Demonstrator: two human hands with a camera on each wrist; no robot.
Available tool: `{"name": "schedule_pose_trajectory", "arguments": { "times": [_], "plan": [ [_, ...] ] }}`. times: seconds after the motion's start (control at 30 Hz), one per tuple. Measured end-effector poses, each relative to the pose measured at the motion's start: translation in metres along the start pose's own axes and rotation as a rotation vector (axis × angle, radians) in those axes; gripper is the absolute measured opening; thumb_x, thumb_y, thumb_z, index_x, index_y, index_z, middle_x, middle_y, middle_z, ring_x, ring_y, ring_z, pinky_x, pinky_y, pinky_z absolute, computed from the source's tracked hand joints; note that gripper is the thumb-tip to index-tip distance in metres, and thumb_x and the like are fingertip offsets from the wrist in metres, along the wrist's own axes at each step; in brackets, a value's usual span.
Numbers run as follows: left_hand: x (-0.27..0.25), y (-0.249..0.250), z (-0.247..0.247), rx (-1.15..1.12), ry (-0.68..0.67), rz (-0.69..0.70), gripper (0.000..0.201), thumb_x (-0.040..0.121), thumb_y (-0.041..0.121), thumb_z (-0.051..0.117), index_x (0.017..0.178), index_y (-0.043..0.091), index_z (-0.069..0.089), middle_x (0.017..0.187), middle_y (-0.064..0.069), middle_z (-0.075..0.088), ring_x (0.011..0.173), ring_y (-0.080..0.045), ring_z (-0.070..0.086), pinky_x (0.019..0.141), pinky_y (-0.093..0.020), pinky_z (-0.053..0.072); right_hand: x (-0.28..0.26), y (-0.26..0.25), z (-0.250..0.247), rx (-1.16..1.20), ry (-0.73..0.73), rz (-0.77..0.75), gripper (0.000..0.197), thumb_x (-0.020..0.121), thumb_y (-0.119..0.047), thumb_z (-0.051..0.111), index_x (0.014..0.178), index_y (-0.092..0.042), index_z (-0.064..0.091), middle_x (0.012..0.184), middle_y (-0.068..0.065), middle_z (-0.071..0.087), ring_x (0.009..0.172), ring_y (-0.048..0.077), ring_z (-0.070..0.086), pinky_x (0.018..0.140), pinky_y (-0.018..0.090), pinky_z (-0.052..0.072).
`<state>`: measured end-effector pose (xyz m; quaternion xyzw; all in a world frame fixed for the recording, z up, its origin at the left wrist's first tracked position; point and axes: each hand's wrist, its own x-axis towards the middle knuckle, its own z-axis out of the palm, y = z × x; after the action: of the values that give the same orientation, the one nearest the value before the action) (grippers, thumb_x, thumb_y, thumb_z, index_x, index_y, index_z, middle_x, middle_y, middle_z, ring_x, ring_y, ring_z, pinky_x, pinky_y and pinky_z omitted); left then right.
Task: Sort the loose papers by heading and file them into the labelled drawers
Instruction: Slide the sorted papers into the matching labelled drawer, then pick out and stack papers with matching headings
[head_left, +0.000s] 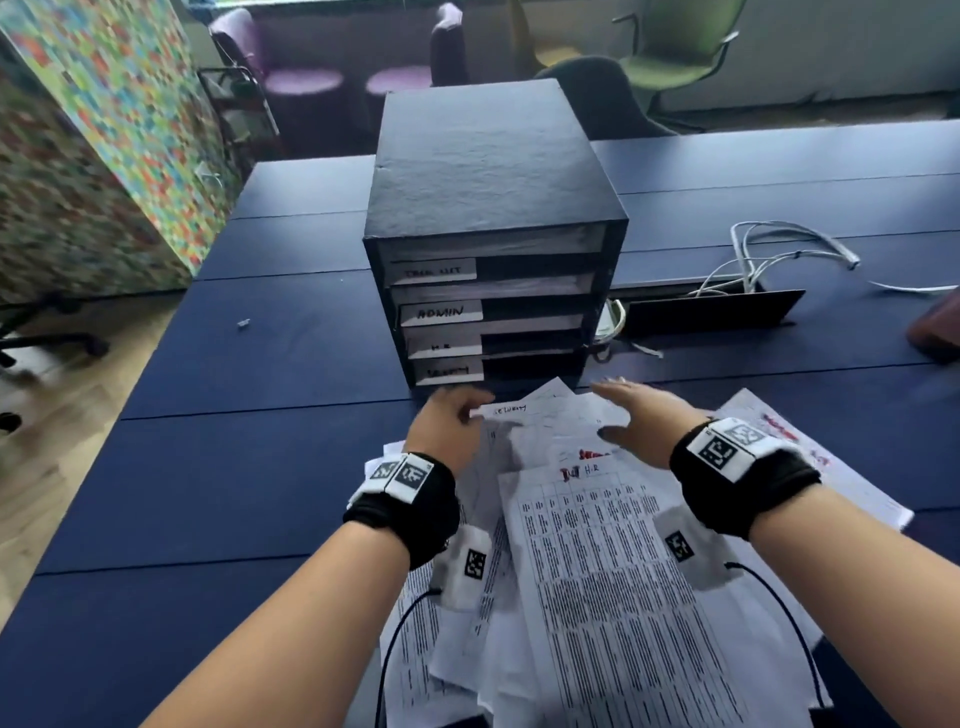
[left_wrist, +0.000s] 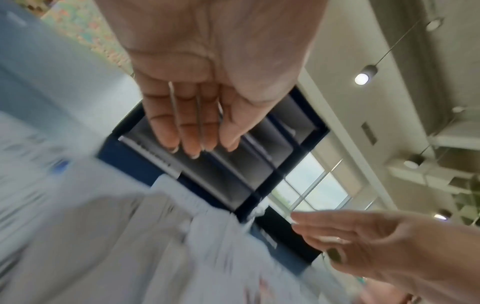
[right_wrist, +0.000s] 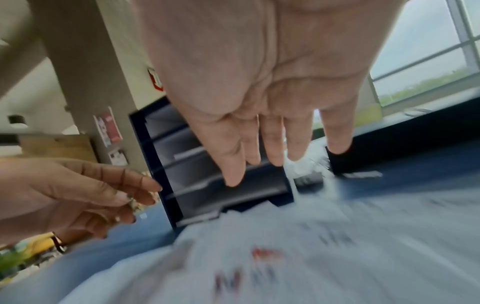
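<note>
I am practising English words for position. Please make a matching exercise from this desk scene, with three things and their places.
Things:
1. drawer unit
2. white cables
3. loose papers

Places:
A. on the table to the right of the unit
B. spread under both hands
C. standing on the blue table, behind the papers

Pairs: 1-C, 2-A, 3-B

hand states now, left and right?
Left hand: open, fingers relaxed, holding nothing, above the loose papers.
Right hand: open, fingers straight, holding nothing.

Both wrist views blur the papers (right_wrist: 285, 257); the lowest drawer label (head_left: 449, 370) seems unreadable.
</note>
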<state>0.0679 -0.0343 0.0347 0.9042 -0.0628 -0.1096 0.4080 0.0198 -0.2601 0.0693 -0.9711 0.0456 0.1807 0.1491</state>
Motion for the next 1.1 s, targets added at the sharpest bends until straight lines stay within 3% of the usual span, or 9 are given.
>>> {"name": "schedule_pose_trajectory", "arguments": {
  "times": [0.17,0.27,0.33,0.53,0.6,0.7,0.83,0.97,1.1],
  "plan": [
    [-0.023,-0.018,0.044,0.041,-0.184,-0.216,0.029,0.087,0.015,0.055,0.115,0.017,0.064,0.119,-0.004,0.064,0.106,-0.024,0.060,0.092,-0.025,0.046,-0.029,0.034,0.042,-0.036,-0.202,0.160,0.062,0.091,-0.037,0.053,0.145,-0.025,0.025,0.144,0.000,0.044,0.123,0.019,0.050,0.101,0.030,0.042],
    [-0.030,-0.025,0.059,-0.063,-0.181,-0.314,0.029,0.082,0.018,0.066,0.111,0.017,0.064,0.110,-0.004,0.066,0.100,-0.024,0.062,0.088,-0.032,0.052,-0.043,0.048,0.054,-0.019,-0.218,0.168,0.060,0.092,-0.037,0.050,0.145,-0.023,0.027,0.143,0.003,0.045,0.127,0.021,0.047,0.105,0.031,0.038],
    [-0.033,-0.024,0.065,-0.052,-0.147,-0.335,0.032,0.079,0.023,0.073,0.108,0.016,0.064,0.102,-0.002,0.064,0.096,-0.021,0.061,0.082,-0.028,0.050,-0.050,0.055,0.058,-0.015,-0.210,0.158,0.058,0.093,-0.036,0.049,0.145,-0.022,0.028,0.142,0.003,0.046,0.127,0.021,0.047,0.104,0.030,0.037],
    [-0.048,-0.004,0.081,-0.119,-0.069,-0.252,0.018,0.074,0.017,0.078,0.074,0.016,0.060,0.070,0.003,0.055,0.072,-0.016,0.051,0.061,-0.021,0.039,-0.058,0.075,0.055,0.043,-0.139,0.131,0.059,0.092,-0.033,0.052,0.145,-0.025,0.027,0.143,0.000,0.044,0.126,0.019,0.047,0.105,0.033,0.039],
    [-0.055,0.005,0.091,-0.207,-0.059,-0.197,0.015,0.074,0.010,0.077,0.076,0.015,0.064,0.076,0.002,0.058,0.073,-0.015,0.053,0.066,-0.020,0.044,-0.058,0.082,0.055,0.077,-0.051,0.101,0.063,0.090,-0.029,0.055,0.145,-0.031,0.023,0.148,-0.004,0.035,0.128,0.017,0.043,0.105,0.036,0.039],
    [-0.064,0.017,0.104,-0.352,-0.098,-0.219,0.017,0.082,0.000,0.067,0.079,0.016,0.063,0.069,0.004,0.060,0.060,-0.007,0.058,0.053,-0.019,0.047,-0.060,0.088,0.055,0.055,0.067,0.064,0.064,0.089,-0.023,0.056,0.144,-0.036,0.025,0.155,-0.006,0.017,0.136,0.020,0.032,0.114,0.041,0.027],
    [-0.068,0.025,0.112,-0.422,-0.087,-0.282,0.014,0.084,-0.005,0.060,0.085,0.007,0.066,0.071,-0.003,0.062,0.055,-0.012,0.055,0.051,-0.022,0.048,-0.064,0.097,0.056,0.030,0.075,0.045,0.044,0.093,-0.027,0.050,0.136,-0.033,0.041,0.151,-0.005,0.029,0.134,0.018,0.035,0.116,0.042,0.021],
    [-0.065,0.015,0.115,-0.441,0.054,-0.384,0.032,0.077,-0.007,0.047,0.083,0.014,0.071,0.083,0.001,0.068,0.073,-0.017,0.058,0.074,-0.028,0.050,-0.071,0.102,0.063,0.018,0.010,0.013,0.043,0.096,-0.022,0.044,0.138,-0.031,0.039,0.142,-0.009,0.041,0.128,0.016,0.041,0.115,0.040,0.023],
    [-0.063,0.007,0.125,-0.553,0.092,-0.475,0.031,0.082,-0.005,0.047,0.094,0.010,0.070,0.079,-0.006,0.066,0.065,-0.017,0.052,0.061,-0.027,0.045,-0.079,0.104,0.070,0.000,-0.024,-0.018,0.050,0.097,-0.021,0.042,0.143,-0.033,0.029,0.143,-0.009,0.040,0.130,0.017,0.037,0.116,0.038,0.018]
  ]
}}
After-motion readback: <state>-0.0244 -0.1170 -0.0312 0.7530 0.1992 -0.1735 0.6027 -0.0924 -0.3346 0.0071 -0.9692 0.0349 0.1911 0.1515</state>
